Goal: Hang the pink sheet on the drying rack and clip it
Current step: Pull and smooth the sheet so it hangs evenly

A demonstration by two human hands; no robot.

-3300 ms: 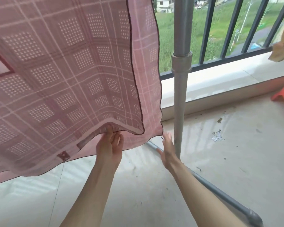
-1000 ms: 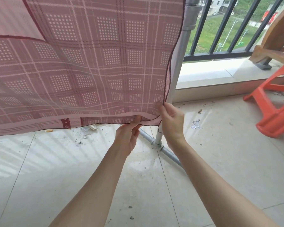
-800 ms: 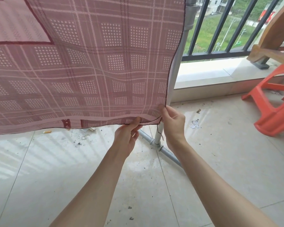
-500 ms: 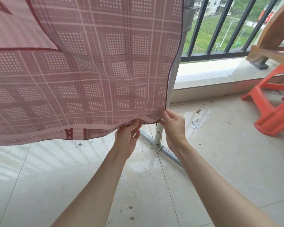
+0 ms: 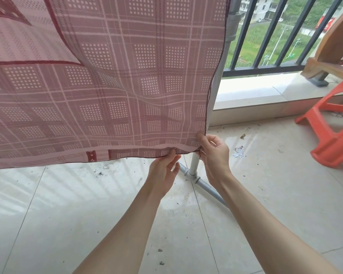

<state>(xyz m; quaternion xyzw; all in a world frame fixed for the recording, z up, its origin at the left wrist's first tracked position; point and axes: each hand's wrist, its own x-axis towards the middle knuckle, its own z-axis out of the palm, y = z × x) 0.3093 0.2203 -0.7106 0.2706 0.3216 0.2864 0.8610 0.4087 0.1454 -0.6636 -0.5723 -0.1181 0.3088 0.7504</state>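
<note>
Pinching the lower right corner of the thin pink checked sheet (image 5: 127,86) with my left hand (image 5: 162,171) and right hand (image 5: 214,155), I pull it flat beside the grey metal rack pole (image 5: 216,91).

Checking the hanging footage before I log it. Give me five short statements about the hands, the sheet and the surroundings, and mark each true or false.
1. Both hands grip the pink sheet at its bottom hem. True: left hand, right hand.
2. The right hand pinches the sheet's lower corner. True.
3. A clip is fastened on the bottom hem. False: no clip is visible.
4. The orange stool stands to the left of the sheet. False: it stands to the right.
5. The sheet's hem lies on the floor. False: it hangs clear of the floor tiles.
</note>
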